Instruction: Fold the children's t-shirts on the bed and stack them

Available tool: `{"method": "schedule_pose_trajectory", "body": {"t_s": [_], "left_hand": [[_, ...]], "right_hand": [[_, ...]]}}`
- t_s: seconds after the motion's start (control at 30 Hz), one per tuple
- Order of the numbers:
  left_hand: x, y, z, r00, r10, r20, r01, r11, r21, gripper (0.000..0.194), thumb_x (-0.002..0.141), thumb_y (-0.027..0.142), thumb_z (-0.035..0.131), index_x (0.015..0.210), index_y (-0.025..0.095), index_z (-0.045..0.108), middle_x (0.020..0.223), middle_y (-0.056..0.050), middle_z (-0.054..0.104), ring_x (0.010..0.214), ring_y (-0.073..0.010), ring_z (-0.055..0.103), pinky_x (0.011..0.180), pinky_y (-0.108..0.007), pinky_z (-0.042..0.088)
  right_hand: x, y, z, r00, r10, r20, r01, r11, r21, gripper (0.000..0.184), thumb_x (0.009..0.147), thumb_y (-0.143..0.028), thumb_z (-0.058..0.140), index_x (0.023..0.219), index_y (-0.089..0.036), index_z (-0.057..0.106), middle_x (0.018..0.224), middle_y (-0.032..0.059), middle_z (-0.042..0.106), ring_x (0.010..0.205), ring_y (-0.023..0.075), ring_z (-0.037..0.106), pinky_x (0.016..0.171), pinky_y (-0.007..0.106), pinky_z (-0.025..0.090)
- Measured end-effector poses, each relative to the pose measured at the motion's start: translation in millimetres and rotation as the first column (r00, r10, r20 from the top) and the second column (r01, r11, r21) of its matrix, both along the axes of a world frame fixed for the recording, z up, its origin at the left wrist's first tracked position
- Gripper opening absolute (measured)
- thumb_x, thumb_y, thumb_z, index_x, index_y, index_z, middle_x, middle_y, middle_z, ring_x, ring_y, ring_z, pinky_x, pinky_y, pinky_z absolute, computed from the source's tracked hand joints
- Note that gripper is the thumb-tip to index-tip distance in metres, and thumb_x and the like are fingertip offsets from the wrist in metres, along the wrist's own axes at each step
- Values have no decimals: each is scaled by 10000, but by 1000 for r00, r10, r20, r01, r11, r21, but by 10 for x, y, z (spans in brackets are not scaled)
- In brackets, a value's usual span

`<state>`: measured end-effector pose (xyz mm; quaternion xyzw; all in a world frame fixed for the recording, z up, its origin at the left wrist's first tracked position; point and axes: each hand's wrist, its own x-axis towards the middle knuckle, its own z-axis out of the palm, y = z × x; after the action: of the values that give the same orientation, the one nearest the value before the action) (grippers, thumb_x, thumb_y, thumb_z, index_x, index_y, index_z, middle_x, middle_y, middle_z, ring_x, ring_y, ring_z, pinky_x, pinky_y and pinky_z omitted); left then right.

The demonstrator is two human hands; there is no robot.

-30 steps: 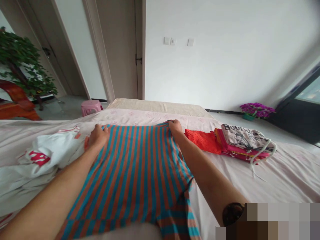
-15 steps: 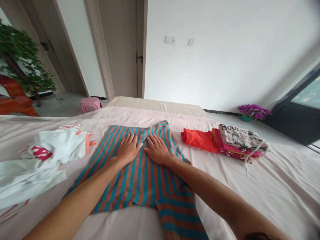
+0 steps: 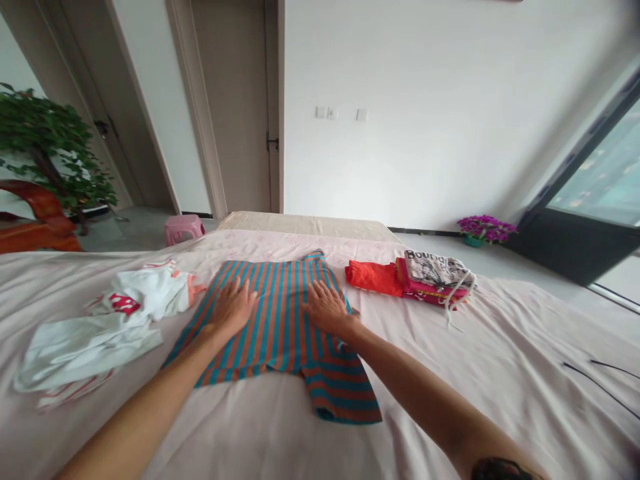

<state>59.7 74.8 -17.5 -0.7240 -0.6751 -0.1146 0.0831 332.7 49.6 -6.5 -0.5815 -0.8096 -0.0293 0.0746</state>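
A blue-and-brown striped shirt (image 3: 280, 313) lies spread out in front of me, with one sleeve reaching toward me at the lower right. My left hand (image 3: 233, 308) rests flat on the left part of the shirt, fingers stretched out. On its right part my right hand (image 3: 327, 308) also lies flat, fingers extended. Neither hand grips the cloth. Part of the left side of the shirt is hidden under my left forearm.
Crumpled white clothes (image 3: 125, 313) lie to the left. On the right are a red folded garment (image 3: 374, 277) and a stack of folded clothes (image 3: 435, 273) with a white drawstring. All rest on a pale pink sheet (image 3: 240, 427). Dark cables (image 3: 600, 387) show at far right.
My hands let go of the shirt's far edge and came down flat on it. Since then they have moved apart toward its sides. The view has shifted, bringing cables into sight.
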Motion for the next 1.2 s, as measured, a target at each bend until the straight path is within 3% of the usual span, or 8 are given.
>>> {"method": "schedule_pose_trajectory", "body": {"t_s": [0.1,0.17,0.37,0.53,0.67,0.83,1.03,1.2], "left_hand": [[274,-285,-87,983,-180,27,180,984,-3,639,984,519,263,1488,160,418,1529,-170,426,1420,-310,375,1157,-458,250],[221,-413,-160,980,-201,1,201,980,-4,644,973,555,286,1491,196,420,1543,-152,412,1440,-324,339,1161,-487,228],[-533,-520,-254,998,-65,-18,66,998,10,615,961,518,345,1481,203,438,1542,-155,412,1436,-341,342,1147,-516,257],[-979,-670,-256,979,-146,140,136,988,78,524,950,459,362,1296,156,612,1404,-156,558,1351,-297,462,1120,-450,352],[-1269,-1006,-180,917,-285,280,264,958,109,424,913,523,472,1107,204,673,1172,-95,675,1142,-240,597,1044,-376,432],[-1478,-1445,3,872,-409,269,425,905,-3,309,809,444,650,1056,260,678,1103,-31,684,1062,-215,619,932,-301,479],[-1322,-1558,192,882,-440,170,446,895,6,211,825,259,510,947,266,682,976,-18,694,973,-209,629,893,-308,460],[-1292,-1529,250,945,-322,62,321,947,35,220,740,145,464,818,248,641,895,-33,675,912,-229,604,877,-351,423]], "right_hand": [[-164,-319,-105,979,202,-37,-201,979,21,651,1007,-555,288,1547,-193,303,1609,82,270,1487,267,220,1201,468,200],[-50,-431,-142,974,225,-34,-223,974,45,635,1006,-553,308,1539,-210,327,1604,76,281,1482,262,233,1204,464,196],[751,-433,-44,999,-37,23,36,999,19,560,1018,-417,345,1528,-186,351,1597,99,294,1467,277,270,1186,493,208],[959,-667,98,986,-133,-97,134,991,11,484,1000,-416,400,1417,-194,506,1507,112,454,1386,276,395,1130,452,303],[1008,-1154,233,936,127,-328,-106,991,82,327,970,-441,489,1112,-213,675,1145,87,676,1074,216,596,956,353,439],[1016,-1710,321,814,484,-320,-508,861,10,285,844,-396,676,1075,-228,686,1030,58,683,947,205,603,884,335,447],[931,-1760,366,876,448,-177,-454,891,11,368,848,-78,453,1067,-230,707,969,64,677,918,187,592,872,312,446],[922,-1782,540,873,398,-281,-432,899,-70,434,705,-40,475,1004,-233,724,911,36,687,907,181,605,869,286,454]]}}
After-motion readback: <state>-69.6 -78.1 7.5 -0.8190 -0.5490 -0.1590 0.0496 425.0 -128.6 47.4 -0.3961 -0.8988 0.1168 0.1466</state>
